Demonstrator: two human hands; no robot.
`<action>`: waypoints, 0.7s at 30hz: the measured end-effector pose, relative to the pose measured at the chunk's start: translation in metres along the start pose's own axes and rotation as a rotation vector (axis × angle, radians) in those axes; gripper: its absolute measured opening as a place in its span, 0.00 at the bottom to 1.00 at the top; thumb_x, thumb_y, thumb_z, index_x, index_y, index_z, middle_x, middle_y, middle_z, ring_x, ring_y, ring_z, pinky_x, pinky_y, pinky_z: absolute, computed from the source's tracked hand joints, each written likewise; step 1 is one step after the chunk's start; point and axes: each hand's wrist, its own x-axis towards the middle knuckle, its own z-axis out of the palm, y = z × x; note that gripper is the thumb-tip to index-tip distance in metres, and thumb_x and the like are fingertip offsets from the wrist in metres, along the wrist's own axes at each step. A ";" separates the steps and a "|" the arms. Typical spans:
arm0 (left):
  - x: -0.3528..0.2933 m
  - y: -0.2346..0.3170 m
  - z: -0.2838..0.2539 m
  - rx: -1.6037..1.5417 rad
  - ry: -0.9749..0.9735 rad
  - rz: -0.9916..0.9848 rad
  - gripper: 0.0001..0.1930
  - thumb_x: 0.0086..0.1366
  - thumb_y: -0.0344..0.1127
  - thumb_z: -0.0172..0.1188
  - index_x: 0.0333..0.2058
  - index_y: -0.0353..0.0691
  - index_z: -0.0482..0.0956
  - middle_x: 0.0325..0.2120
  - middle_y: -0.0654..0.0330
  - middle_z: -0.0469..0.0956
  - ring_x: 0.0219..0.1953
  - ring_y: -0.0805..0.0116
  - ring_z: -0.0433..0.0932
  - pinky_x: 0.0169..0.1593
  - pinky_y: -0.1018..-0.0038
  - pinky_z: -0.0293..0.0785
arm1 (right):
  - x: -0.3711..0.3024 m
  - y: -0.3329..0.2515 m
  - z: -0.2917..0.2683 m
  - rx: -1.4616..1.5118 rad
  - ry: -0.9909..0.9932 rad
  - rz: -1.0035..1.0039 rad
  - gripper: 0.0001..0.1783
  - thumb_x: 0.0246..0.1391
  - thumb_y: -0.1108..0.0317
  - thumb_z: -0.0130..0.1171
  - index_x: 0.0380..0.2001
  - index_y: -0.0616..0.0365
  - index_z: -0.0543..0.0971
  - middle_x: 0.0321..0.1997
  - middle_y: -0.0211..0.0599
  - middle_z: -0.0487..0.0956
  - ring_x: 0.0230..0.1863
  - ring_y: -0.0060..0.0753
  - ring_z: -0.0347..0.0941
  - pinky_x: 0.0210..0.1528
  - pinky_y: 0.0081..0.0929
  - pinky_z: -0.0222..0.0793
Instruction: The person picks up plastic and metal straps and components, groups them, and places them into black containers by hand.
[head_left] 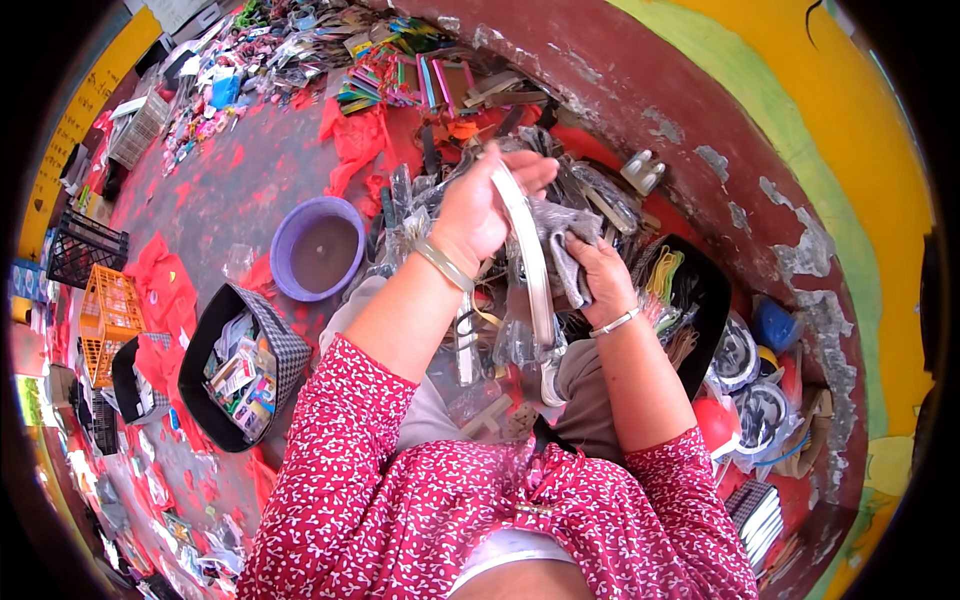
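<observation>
Two hands meet over the lap, both closed on their things. The left hand (478, 205) pinches the top end of a white band (530, 255) between thumb and fingers; the band curves down from that hand toward 6 o'clock, passing just at 9 o'clock of the right hand (598, 275). The right hand is clenched around a grey cloth (565, 240), which touches the band at its middle. A bangle (443, 265) circles the left wrist, a thinner one the right. A purple bowl (320, 250) sits on the floor at 9 o'clock of the hands, a checked basket (275, 340) at 8 o'clock.
</observation>
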 end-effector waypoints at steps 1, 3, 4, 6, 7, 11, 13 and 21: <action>-0.002 0.007 -0.005 -0.095 -0.047 0.008 0.24 0.65 0.50 0.38 0.43 0.31 0.69 0.43 0.44 0.72 0.49 0.51 0.69 0.54 0.56 0.63 | 0.003 0.000 -0.005 0.018 0.045 0.011 0.08 0.54 0.73 0.50 0.37 0.62 0.72 0.34 0.37 0.77 0.32 0.30 0.75 0.36 0.28 0.73; -0.002 0.015 -0.016 -0.210 -0.100 0.035 0.25 0.65 0.52 0.36 0.45 0.34 0.68 0.44 0.43 0.71 0.49 0.49 0.68 0.53 0.52 0.62 | 0.013 -0.003 -0.023 0.019 0.100 -0.013 0.09 0.55 0.68 0.49 0.36 0.63 0.72 0.34 0.39 0.77 0.32 0.33 0.76 0.35 0.32 0.75; -0.001 0.016 -0.017 -0.214 -0.103 0.027 0.26 0.65 0.53 0.35 0.45 0.34 0.68 0.44 0.43 0.71 0.49 0.50 0.68 0.53 0.52 0.62 | 0.020 -0.006 -0.036 0.050 0.085 -0.014 0.10 0.56 0.66 0.49 0.36 0.62 0.73 0.34 0.39 0.77 0.31 0.35 0.76 0.35 0.33 0.75; -0.002 0.019 -0.018 -0.211 -0.101 0.016 0.27 0.65 0.54 0.34 0.46 0.34 0.67 0.45 0.43 0.70 0.49 0.50 0.68 0.52 0.52 0.63 | 0.027 -0.015 -0.049 0.110 0.106 -0.127 0.11 0.57 0.65 0.47 0.36 0.62 0.72 0.34 0.39 0.77 0.33 0.36 0.76 0.36 0.33 0.74; -0.003 0.020 -0.020 -0.190 -0.070 0.000 0.29 0.65 0.56 0.33 0.46 0.34 0.67 0.45 0.43 0.70 0.49 0.50 0.68 0.52 0.52 0.63 | 0.021 -0.021 -0.039 0.153 0.140 -0.188 0.13 0.57 0.63 0.46 0.38 0.62 0.72 0.37 0.39 0.77 0.36 0.37 0.75 0.39 0.33 0.73; -0.006 0.016 -0.017 -0.089 -0.022 -0.085 0.34 0.63 0.61 0.29 0.47 0.34 0.66 0.45 0.44 0.70 0.48 0.51 0.69 0.50 0.55 0.65 | 0.003 -0.033 -0.013 0.089 0.136 -0.350 0.17 0.57 0.56 0.47 0.33 0.61 0.74 0.30 0.31 0.77 0.30 0.26 0.74 0.30 0.22 0.69; -0.007 0.010 -0.013 -0.037 -0.015 -0.137 0.39 0.60 0.66 0.27 0.48 0.34 0.65 0.45 0.43 0.70 0.48 0.51 0.69 0.50 0.57 0.66 | -0.009 -0.031 -0.002 -0.206 0.121 -0.481 0.23 0.57 0.50 0.43 0.33 0.61 0.75 0.27 0.30 0.77 0.27 0.25 0.73 0.27 0.20 0.67; -0.027 -0.030 0.021 -0.280 -0.172 -0.346 0.34 0.59 0.65 0.37 0.45 0.38 0.67 0.44 0.55 0.71 0.49 0.61 0.69 0.55 0.63 0.62 | -0.012 0.006 0.031 -1.470 -0.094 -1.039 0.26 0.46 0.66 0.50 0.53 0.55 0.66 0.60 0.39 0.60 0.65 0.45 0.48 0.63 0.43 0.40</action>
